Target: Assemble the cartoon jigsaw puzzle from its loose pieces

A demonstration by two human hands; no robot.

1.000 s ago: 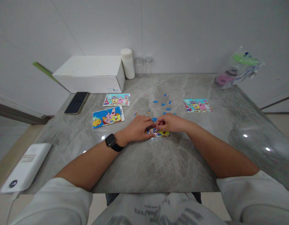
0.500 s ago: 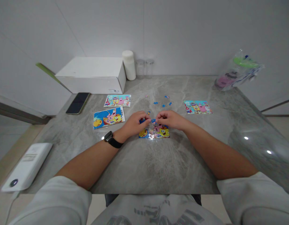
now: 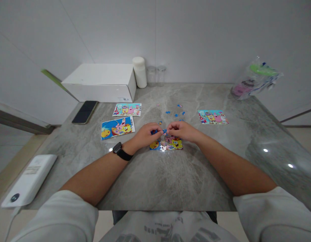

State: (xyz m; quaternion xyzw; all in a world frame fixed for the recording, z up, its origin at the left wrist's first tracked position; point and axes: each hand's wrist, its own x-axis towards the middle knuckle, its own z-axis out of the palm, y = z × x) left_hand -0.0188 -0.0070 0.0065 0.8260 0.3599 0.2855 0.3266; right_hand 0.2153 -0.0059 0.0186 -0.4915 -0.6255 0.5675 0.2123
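Observation:
A partly assembled cartoon jigsaw puzzle (image 3: 177, 144) lies on the grey table in front of me. Over its upper edge, a small blue puzzle piece (image 3: 165, 131) sits between my fingertips. My left hand (image 3: 147, 135), with a black watch on its wrist, pinches the piece from the left. From the right, my right hand (image 3: 183, 130) pinches it with curled fingers. The hands cover the puzzle's upper corners. Beyond them several loose blue pieces (image 3: 176, 115) are scattered, and one yellowish piece (image 3: 160, 122) lies just past my left fingers.
Picture cards lie at left (image 3: 117, 128), behind it (image 3: 127, 109), and at right (image 3: 213, 117). A phone (image 3: 84, 112), white box (image 3: 97, 82), white bottle (image 3: 139, 72) and glass jars (image 3: 161, 76) stand farther back. A bagged cup (image 3: 253, 80) is back right; a white device (image 3: 29, 179) front left.
My right hand has shifted slightly left, and the fingertips of both hands are closer together around the blue piece. The whole view has tilted slightly; the other things stay put.

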